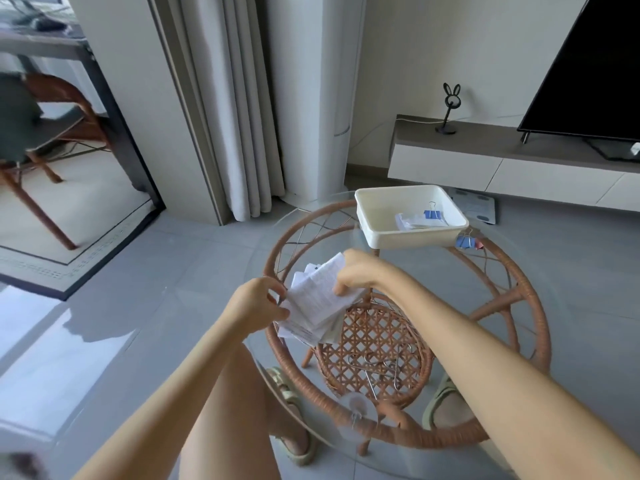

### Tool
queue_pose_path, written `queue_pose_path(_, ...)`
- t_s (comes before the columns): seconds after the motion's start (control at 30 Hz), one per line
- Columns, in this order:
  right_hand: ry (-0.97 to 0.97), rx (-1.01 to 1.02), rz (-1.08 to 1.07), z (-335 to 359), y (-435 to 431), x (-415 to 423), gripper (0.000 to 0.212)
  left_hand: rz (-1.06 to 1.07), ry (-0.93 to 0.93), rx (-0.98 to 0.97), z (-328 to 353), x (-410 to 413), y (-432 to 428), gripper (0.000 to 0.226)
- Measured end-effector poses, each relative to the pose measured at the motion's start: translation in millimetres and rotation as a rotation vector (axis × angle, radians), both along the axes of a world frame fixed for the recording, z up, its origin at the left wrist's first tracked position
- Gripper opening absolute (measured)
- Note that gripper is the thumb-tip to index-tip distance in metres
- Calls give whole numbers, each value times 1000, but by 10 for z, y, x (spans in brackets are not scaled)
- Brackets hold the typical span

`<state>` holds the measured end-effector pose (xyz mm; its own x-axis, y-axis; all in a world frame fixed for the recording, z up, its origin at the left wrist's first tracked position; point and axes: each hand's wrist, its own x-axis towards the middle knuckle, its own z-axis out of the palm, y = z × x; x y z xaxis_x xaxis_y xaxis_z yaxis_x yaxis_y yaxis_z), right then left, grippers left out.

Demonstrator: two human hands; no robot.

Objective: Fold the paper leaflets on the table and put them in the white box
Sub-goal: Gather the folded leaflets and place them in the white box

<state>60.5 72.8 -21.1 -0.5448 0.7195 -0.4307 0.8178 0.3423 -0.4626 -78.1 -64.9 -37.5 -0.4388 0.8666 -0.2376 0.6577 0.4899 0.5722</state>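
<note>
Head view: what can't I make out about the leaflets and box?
All head view.
- Leaflets: print too small; count hidden, sheets overlap under left hand and right hand.
- White box: near wall hides part of the clipped papers.
- Television: cut off by right edge.

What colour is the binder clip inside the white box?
The binder clip is blue; head view.

Box (412, 238) behind leaflets (322, 299); apparently on table (543, 327)
</note>
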Motion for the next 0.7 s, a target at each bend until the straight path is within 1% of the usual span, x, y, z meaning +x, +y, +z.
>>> queue_pose_path(0.1, -58, 62, -27, -130, 3, 80, 40, 15, -62, -19, -76, 45, -39, 23)
queue_pose_path(0.23, 64, 137, -92, -183, -43, 153, 52, 54, -119, 7, -107, 58, -73, 19)
queue_pose_path(0.37, 167, 183, -207, -231, -104, 266, 51, 88, -190, 51, -92, 48, -100, 28)
queue_pose_path(0.47, 202, 165, -265, -272, -124, 363, 54, 117, -170, 89, -80, 83, -104, 20)
queue_pose_path(0.57, 251, 90, -397, -302, -124, 407, 63, 100, -135, 99, -69, 123, -86, 10)
queue_pose_path(0.6, 269, 58, -446, -310, -120, 423, 63, 96, -140, 85, -65, 125, -83, 7)
queue_pose_path(0.63, 301, 9, -495, -313, -109, 450, 59, 92, -146, 67, -57, 122, -82, 5)
queue_pose_path(0.7, 423, -188, -603, -284, -75, 530, 51, 77, -152, 24, -38, 100, -84, 4)
